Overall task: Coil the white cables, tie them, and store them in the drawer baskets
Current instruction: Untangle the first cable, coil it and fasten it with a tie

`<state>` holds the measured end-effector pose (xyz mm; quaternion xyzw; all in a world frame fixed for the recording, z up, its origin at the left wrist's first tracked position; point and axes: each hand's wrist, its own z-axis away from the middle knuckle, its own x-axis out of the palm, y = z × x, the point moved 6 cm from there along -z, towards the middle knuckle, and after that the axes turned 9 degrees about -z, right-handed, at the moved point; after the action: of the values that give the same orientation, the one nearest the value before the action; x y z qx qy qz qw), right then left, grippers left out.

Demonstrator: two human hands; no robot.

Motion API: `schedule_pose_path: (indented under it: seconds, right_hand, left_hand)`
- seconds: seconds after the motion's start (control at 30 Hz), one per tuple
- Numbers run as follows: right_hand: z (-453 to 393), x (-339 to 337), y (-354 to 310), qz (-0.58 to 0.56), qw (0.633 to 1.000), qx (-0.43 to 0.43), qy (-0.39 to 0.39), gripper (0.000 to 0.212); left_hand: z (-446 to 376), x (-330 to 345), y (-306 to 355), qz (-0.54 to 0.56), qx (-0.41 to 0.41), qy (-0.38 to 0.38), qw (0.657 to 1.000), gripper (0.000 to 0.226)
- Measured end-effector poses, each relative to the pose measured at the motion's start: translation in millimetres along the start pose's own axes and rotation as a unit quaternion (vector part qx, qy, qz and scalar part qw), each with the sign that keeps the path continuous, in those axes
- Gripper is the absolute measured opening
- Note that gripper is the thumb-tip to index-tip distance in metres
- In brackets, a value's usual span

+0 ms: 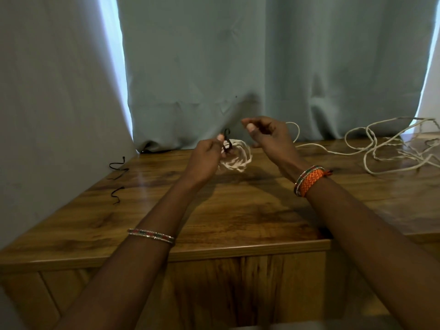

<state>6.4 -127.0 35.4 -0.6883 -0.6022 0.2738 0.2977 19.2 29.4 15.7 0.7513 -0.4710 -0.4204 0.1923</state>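
My left hand (206,155) has its fingers curled tight, pinching the coiled white cable (235,155) and the black tie (227,141) wrapped on it, held above the wooden tabletop (238,217). At 2 o'clock from it, my right hand (267,136) hovers with loosely curled fingers gripping nothing. Loose white cables (381,148) sprawl at 3 o'clock; spare black ties (117,173) lie at 9 o'clock.

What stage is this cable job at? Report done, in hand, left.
Done: one white cable is wound into a coil.
In hand: the left hand holds that coil with a black tie at it; the right hand is raised beside it, apparently holding nothing.
Left: a loose white cable sprawls on the tabletop; two spare ties wait. No drawer baskets are visible.
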Motion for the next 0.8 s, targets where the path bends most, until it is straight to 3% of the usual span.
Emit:
schedule_pose_path:
  seconds: [0.13,0.2,0.37,0.5,0.6,0.8]
  right_hand:
    - [6.6,10.5,16.7,-0.026,0.983,0.124,-0.135,0.026]
    - [11.4,13.5,15.3,-0.019,0.979,0.130,-0.155,0.025]
    - [14.2,14.5,17.2,-0.003,0.981,0.144,-0.131,0.021]
    - [10.9,7.3,23.6,-0.054,0.981,0.174,-0.069,0.026]
    - [11.6,4.8,24.9,-0.080,0.978,0.187,-0.039,0.026]
    - [13.6,14.8,24.4,-0.027,0.983,0.181,0.003,0.020]
  left_hand:
    - [-11.7,-0.8,-19.5,0.124,-0.058,-0.053,0.989,0.058]
    - [-10.6,-1.5,-23.3,0.136,-0.079,-0.057,0.986,0.058]
    - [-4.3,-1.8,-20.2,0.191,-0.153,-0.055,0.968,0.038]
    - [-2.0,-1.2,-13.5,0.236,-0.131,-0.113,0.956,0.007]
    - [-2.9,-6.9,-19.3,0.248,-0.135,-0.107,0.953,0.027]
    - [0.8,-11.0,-21.5,0.170,-0.146,-0.051,0.973,0.030]
